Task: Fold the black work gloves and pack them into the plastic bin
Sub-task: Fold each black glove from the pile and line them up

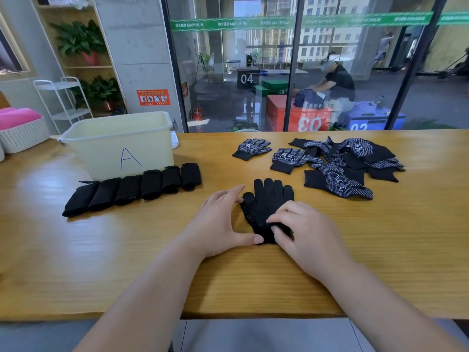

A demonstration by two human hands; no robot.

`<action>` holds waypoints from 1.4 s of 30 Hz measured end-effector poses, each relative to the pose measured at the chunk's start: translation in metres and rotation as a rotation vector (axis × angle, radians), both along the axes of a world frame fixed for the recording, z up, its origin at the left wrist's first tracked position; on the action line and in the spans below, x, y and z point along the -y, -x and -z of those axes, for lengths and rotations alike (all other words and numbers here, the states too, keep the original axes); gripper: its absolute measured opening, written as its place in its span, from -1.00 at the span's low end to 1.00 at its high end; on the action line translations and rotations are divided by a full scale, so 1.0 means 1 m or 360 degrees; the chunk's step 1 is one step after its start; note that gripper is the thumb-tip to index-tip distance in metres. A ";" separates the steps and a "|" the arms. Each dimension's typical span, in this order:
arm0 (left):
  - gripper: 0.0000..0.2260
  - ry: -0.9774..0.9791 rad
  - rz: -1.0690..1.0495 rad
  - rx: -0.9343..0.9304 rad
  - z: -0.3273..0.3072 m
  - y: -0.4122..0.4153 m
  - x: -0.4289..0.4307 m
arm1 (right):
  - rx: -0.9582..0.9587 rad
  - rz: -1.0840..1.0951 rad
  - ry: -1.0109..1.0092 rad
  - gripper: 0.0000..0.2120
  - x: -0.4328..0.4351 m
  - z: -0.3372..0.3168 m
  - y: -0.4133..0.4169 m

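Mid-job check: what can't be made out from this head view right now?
- plastic bin: head view, its near wall hides the floor; contents unknown.
- flat glove: head view, right hand covers its cuff.
- glove heap: head view, overlaps prevent a count.
- far glove: head view, print too small to read.

Glove (266,201) cuff hidden under right hand (302,232); bin (119,146) floor behind front wall.

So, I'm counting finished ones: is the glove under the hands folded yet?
Spread: the glove lies flat, fingers out; right hand pinches its cuff.
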State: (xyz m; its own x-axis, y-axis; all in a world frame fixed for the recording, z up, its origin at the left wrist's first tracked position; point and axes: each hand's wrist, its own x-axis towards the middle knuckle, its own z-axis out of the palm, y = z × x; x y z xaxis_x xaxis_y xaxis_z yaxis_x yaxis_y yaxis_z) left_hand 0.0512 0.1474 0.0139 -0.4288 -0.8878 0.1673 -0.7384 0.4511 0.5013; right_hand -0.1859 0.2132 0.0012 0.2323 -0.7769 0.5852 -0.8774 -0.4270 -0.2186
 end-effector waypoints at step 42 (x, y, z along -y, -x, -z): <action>0.06 0.0142 0.0021 0.0330 0.005 0.006 0.003 | -0.0170 0.0576 -0.0769 -0.28 0.014 -0.013 -0.002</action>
